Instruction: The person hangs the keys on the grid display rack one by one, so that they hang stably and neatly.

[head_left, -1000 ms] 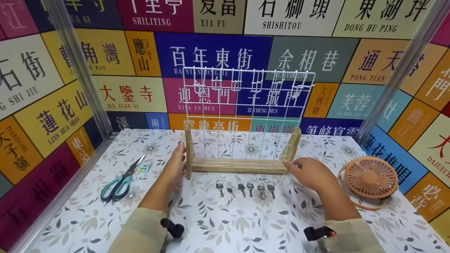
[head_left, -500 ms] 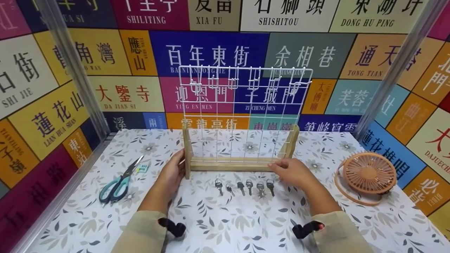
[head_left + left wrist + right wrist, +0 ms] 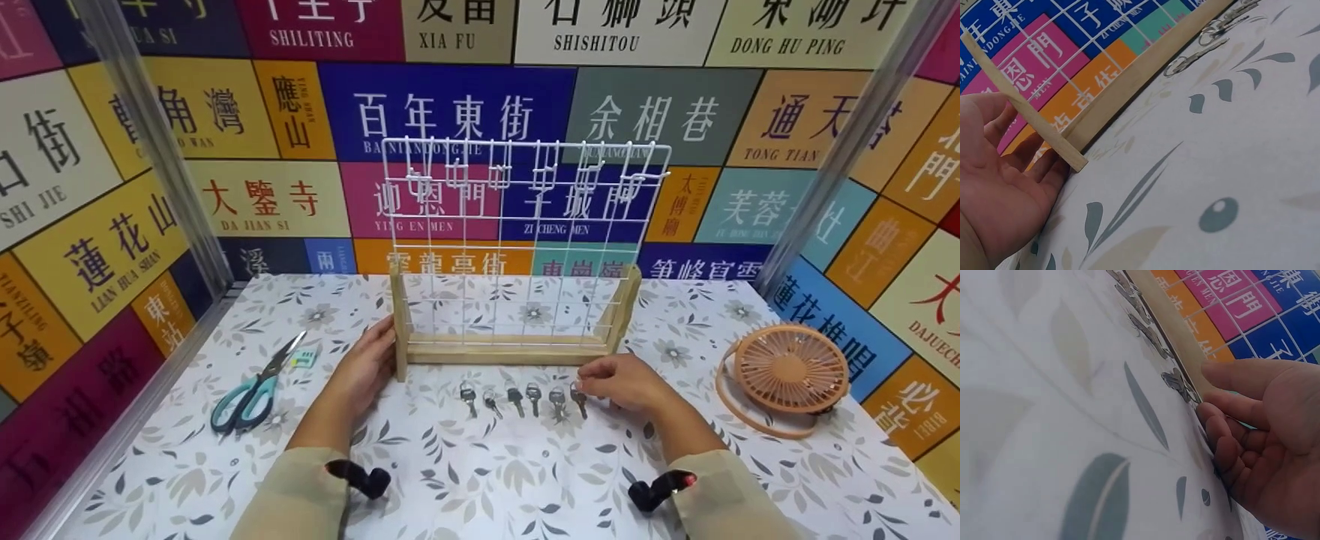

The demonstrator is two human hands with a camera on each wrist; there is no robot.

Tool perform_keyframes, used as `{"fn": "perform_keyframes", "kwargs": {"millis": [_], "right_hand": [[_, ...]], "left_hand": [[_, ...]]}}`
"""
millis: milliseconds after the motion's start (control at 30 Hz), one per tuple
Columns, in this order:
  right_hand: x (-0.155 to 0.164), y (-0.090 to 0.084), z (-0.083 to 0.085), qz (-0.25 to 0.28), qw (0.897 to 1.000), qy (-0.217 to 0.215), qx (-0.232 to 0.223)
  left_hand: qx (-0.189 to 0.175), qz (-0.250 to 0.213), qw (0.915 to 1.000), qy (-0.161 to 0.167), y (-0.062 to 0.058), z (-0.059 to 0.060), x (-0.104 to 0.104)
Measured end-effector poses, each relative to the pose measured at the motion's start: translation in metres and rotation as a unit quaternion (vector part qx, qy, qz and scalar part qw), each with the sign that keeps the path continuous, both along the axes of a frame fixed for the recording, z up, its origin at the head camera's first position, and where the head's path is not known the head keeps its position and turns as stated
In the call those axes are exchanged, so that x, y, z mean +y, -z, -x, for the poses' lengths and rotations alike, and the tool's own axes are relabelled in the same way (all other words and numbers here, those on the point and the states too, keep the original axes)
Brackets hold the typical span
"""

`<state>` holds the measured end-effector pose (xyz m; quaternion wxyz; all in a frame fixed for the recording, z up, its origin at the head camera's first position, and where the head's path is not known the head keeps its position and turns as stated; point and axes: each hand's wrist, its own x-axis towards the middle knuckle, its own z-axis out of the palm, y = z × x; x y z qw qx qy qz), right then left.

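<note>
A white wire grid rack (image 3: pixel 517 247) stands upright in a wooden base, with several white hooks along its top. My left hand (image 3: pixel 360 371) rests against the outer side of the rack's left wooden post (image 3: pixel 1044 126), fingers loosely bent and touching it. A row of several metal keys on rings (image 3: pixel 514 399) lies on the table before the base. At the rightmost key (image 3: pixel 579 403) are the fingertips of my right hand (image 3: pixel 622 381). In the right wrist view, thumb and forefinger stand apart beside a key ring (image 3: pixel 1193 396), the other fingers loosely bent.
Teal-handled scissors (image 3: pixel 251 397) lie at the left, beside a small green-and-white packet (image 3: pixel 303 358). An orange desk fan (image 3: pixel 791 369) stands at the right. Walls of coloured sign panels enclose the floral-covered table (image 3: pixel 480 480) at the back and sides.
My right hand has left the rack's right post, slid left along the base, then come down to the rightmost key. My left hand stays by the left post.
</note>
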<state>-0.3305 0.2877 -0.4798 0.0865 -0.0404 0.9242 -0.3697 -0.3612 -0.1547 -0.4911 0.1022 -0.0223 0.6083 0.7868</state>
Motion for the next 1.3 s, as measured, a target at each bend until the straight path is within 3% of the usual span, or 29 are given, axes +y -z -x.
{"fn": "perform_keyframes", "kwargs": {"millis": [167, 433, 633, 1000, 1167, 1300], "right_hand": [[-0.004, 0.002, 0.000, -0.010, 1.000, -0.012, 0.001], [-0.008, 0.001, -0.001, 0.017, 1.000, -0.020, -0.006], [-0.006, -0.003, -0.001, -0.001, 1.000, -0.010, 0.000], [-0.006, -0.010, -0.002, 0.012, 1.000, 0.001, 0.004], [-0.016, -0.027, -0.008, 0.049, 0.999, -0.004, 0.018], [-0.037, -0.053, -0.021, 0.123, 0.992, -0.020, 0.033]], "left_hand": [[-0.010, 0.013, 0.9999, 0.003, 0.003, -0.001, -0.002], [-0.013, 0.031, 0.9994, 0.005, 0.002, -0.002, -0.003], [-0.005, 0.037, 0.9993, 0.008, 0.002, -0.001, -0.003], [0.005, 0.037, 0.9992, 0.017, 0.004, -0.001, -0.003], [-0.006, 0.044, 0.9989, 0.013, 0.003, 0.000, -0.003], [-0.011, 0.050, 0.9986, 0.012, 0.003, 0.000, -0.004]]}}
